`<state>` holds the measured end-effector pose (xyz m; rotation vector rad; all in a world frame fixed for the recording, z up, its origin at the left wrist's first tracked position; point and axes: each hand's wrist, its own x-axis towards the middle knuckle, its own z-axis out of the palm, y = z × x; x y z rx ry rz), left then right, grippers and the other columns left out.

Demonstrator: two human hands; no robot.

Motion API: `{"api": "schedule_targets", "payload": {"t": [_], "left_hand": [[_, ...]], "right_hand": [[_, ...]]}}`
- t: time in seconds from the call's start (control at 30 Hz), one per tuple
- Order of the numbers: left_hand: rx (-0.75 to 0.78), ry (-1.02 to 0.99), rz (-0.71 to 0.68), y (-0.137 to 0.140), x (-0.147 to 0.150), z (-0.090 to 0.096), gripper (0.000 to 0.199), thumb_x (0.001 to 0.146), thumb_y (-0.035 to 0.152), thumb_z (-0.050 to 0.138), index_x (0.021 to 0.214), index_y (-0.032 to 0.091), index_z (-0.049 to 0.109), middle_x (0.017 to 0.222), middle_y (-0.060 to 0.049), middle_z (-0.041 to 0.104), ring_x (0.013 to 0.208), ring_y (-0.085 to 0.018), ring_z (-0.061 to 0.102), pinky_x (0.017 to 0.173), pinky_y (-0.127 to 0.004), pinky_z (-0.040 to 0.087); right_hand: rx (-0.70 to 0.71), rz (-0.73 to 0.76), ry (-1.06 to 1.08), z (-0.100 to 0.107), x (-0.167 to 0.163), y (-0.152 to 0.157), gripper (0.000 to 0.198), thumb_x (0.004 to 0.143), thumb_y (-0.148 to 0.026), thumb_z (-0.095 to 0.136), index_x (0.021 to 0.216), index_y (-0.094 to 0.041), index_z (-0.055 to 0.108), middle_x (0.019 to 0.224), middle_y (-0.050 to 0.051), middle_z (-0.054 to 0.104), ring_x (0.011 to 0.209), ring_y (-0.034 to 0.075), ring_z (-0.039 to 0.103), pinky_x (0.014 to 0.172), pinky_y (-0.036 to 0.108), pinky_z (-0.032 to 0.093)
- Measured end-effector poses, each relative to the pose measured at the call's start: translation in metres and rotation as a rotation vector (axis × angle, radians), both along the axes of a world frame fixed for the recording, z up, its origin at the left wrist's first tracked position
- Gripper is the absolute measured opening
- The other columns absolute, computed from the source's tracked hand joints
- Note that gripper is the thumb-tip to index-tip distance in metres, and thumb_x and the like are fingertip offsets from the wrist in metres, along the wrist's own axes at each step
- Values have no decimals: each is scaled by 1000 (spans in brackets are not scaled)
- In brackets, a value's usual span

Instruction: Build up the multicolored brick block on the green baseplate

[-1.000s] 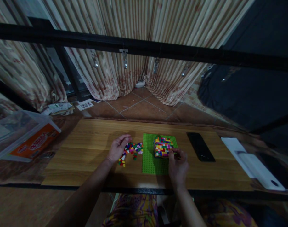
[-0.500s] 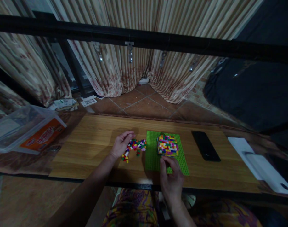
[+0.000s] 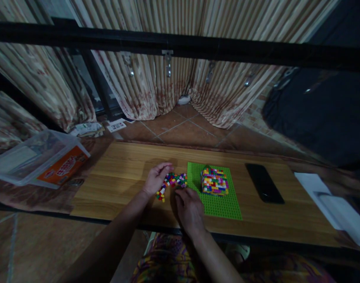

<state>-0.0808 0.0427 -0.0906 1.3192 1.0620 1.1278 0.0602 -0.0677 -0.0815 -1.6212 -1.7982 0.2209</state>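
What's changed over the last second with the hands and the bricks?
The right hand has left the brick block on the green baseplate and moved left to the loose bricks; whether it holds one cannot be told. The left hand stays cupped beside that pile. Block, baseplate and phone have not moved on the table.

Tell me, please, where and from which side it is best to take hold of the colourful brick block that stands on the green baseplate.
Probably grip the brick block by its left and right side walls, coming from above. It is low and boxy, its studded top gives no hold, and the green baseplate lies bare on both sides.
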Motion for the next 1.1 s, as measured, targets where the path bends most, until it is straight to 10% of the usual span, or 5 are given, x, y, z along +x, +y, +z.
{"api": "schedule_targets", "payload": {"t": [0.6, 1.1], "left_hand": [[4, 36, -3, 1, -1, -1, 39, 81, 48, 59, 106, 19, 66, 98, -6, 73, 96, -23, 67, 90, -38, 50], [1, 27, -7, 0, 0, 4, 39, 80, 50, 61, 104, 19, 67, 97, -6, 73, 97, -23, 67, 91, -37, 50]], "right_hand": [[-56, 63, -210, 3, -1, 7, 28, 92, -16, 42, 86, -21, 68, 85, 8, 63, 85, 21, 57, 73, 31, 45], [-35, 30, 45, 3, 3, -6, 21, 92, -17, 43, 90, -20, 64, 86, 6, 64, 84, 19, 59, 75, 30, 48]]}}
